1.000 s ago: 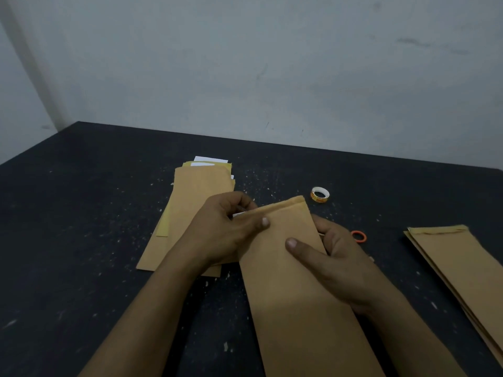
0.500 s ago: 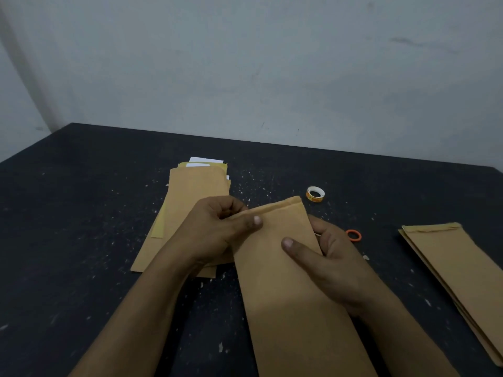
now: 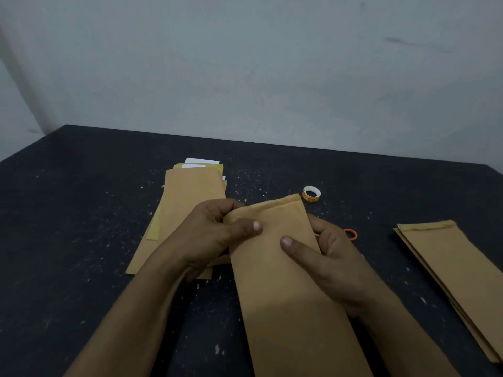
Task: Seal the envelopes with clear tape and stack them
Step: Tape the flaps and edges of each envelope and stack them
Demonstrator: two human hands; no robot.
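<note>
Head cam: dark speckled table (image 3: 68, 213). Far left-ctr lies a loose pile (image 3: 187, 191) of brown envelopes, white paper (image 3: 201, 161) poking out at the far end. L hand (image 3: 215, 232) pinches the held envelope (image 3: 283, 295) at its top-left corner, thumb on front, fingers curled behind. Envelope is long, narrow, plain brown kraft, flap folded down along the top edge w/ a slight bulge; it sits ctr frame over the table, near end running off the bottom edge. Tape roll (image 3: 311, 194) on the table just beyond its top-right corner. R hand (image 3: 332, 262) grips the right edge, thumb across front, fingers behind. Orange ring (image 3: 351, 234) just beside R hand. Far right: stack (image 3: 457, 268) of brown envelopes, flaps down.
</note>
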